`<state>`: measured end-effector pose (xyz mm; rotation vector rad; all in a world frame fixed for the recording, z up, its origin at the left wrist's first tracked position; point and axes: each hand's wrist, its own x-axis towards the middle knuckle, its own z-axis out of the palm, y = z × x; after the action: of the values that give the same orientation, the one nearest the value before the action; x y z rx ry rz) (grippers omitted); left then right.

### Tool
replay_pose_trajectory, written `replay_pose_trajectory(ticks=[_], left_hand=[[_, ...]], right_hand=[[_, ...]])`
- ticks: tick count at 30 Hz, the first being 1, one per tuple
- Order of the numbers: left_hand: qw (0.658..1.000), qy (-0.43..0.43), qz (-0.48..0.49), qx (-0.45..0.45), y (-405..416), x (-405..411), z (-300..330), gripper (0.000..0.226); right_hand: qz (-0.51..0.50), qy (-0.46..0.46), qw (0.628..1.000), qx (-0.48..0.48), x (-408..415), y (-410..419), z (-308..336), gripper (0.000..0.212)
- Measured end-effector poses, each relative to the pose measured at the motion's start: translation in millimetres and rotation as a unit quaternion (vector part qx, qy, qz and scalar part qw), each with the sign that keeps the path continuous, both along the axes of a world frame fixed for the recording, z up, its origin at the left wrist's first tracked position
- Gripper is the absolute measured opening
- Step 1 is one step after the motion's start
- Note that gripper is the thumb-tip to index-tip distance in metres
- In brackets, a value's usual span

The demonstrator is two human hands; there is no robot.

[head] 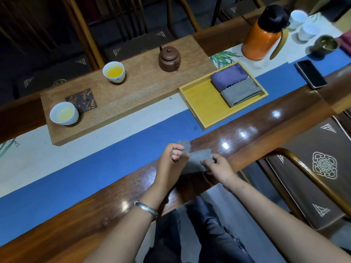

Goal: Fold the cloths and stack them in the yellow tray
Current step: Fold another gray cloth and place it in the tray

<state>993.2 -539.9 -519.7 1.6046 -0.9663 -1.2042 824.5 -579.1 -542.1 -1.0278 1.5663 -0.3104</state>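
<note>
Two folded cloths, a purple one (228, 77) and a grey one (241, 93), already lay side by side, overlapping, in the yellow tray (204, 105) right of centre. A third grey cloth (197, 158) was still half-folded at the table's near edge, lower centre: the left hand (171, 158) pinched one end, the right hand (218, 164) gripped the other. Finishing the fold and placing it remained.
</note>
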Motion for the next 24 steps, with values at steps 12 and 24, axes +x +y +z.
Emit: replay_pose_trajectory(ticks=[12, 24], left_hand=[[0.988, -0.047, -0.095, 0.115, -15, -51, -31, 0.020], [0.988, -0.037, 0.050, 0.144, -2, 6, -26, 0.009]], right_hand=[[-0.088, -0.134, 0.984, 0.082, -10, -9, 5, 0.041], [0.008, -0.112, 0.993, 0.025, -9, -12, 1, 0.007]])
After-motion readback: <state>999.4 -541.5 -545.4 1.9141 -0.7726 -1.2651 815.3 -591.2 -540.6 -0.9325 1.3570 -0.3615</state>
